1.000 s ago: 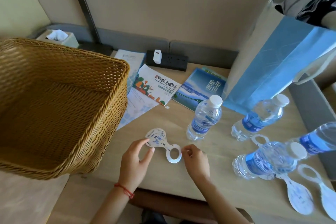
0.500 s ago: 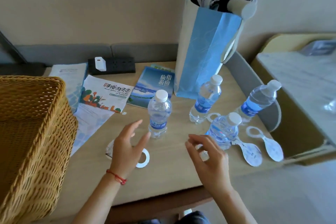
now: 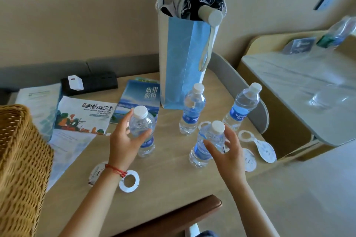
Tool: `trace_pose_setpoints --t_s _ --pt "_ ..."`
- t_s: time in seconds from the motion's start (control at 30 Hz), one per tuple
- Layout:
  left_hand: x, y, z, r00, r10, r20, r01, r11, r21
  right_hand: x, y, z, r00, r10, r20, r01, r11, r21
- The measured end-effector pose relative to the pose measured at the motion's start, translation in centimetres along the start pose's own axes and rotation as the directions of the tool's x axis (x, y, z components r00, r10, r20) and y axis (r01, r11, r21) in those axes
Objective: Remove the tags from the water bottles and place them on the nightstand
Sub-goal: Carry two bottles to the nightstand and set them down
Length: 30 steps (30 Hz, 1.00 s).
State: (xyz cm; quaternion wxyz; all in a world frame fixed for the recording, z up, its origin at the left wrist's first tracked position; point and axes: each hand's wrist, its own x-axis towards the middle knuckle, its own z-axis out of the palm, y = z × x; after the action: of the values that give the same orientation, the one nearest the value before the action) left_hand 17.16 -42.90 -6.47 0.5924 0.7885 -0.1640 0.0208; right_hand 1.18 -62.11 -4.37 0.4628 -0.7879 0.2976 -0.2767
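The wooden table (image 3: 169, 184) fills the middle of the view, with a low pale nightstand (image 3: 300, 86) just beyond its right edge. A woven basket (image 3: 21, 161) sits at the table's left end, and a tall blue paper bag (image 3: 185, 59) stands upright at the back with a folded umbrella (image 3: 200, 4) poking out of its top. Brochures (image 3: 84, 115) lie fanned between basket and bag, in front of a black power strip (image 3: 92, 83).

Four water bottles stand upright on the table. The back two, a middle bottle (image 3: 192, 109) and a right bottle (image 3: 243, 106), stand free near the bag. The left hand (image 3: 125, 140) curls its thumb and fingers around the upper body of the front left bottle (image 3: 143, 132). The right hand (image 3: 227, 152) is spread wide around the front right bottle (image 3: 209, 142), with the fingers reaching past its far side and the thumb in front; whether they actually press on it cannot be told.

Loose white tags lie flat on the table: one tag (image 3: 260, 146) beside the table's right edge, another tag (image 3: 249, 159) partly hidden behind the right hand, a ring end (image 3: 204, 124) showing behind the front right bottle, and a near tag (image 3: 129, 181) under the left wrist.
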Motion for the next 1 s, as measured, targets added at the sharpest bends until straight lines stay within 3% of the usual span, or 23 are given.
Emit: trace_pose_setpoints --t_s 0.33,0.57,0.8,1.0 --pt "0.0 -1.6 0.8 0.999 -0.042 -0.004 0.042 0.999 0.012 1.2 1.9 0.5 0.973 0.108 0.203 -0.126 0.989 0.081" --pt "0.3 -0.7 1.0 0.998 -0.043 -0.035 0.044 0.998 0.043 1.7 1.9 1.1 0.989 0.101 0.103 -0.108 0.992 0.066" --pt "0.6 1.9 -0.6 0.988 -0.115 0.105 0.132 0.976 -0.171 1.5 -1.7 -0.1 0.992 0.088 0.092 -0.112 0.945 0.309" --pt "0.0 3.6 -0.8 0.943 -0.169 0.286 0.277 0.874 -0.398 0.2 -4.2 -1.6 0.984 0.109 0.141 -0.152 0.925 0.349"
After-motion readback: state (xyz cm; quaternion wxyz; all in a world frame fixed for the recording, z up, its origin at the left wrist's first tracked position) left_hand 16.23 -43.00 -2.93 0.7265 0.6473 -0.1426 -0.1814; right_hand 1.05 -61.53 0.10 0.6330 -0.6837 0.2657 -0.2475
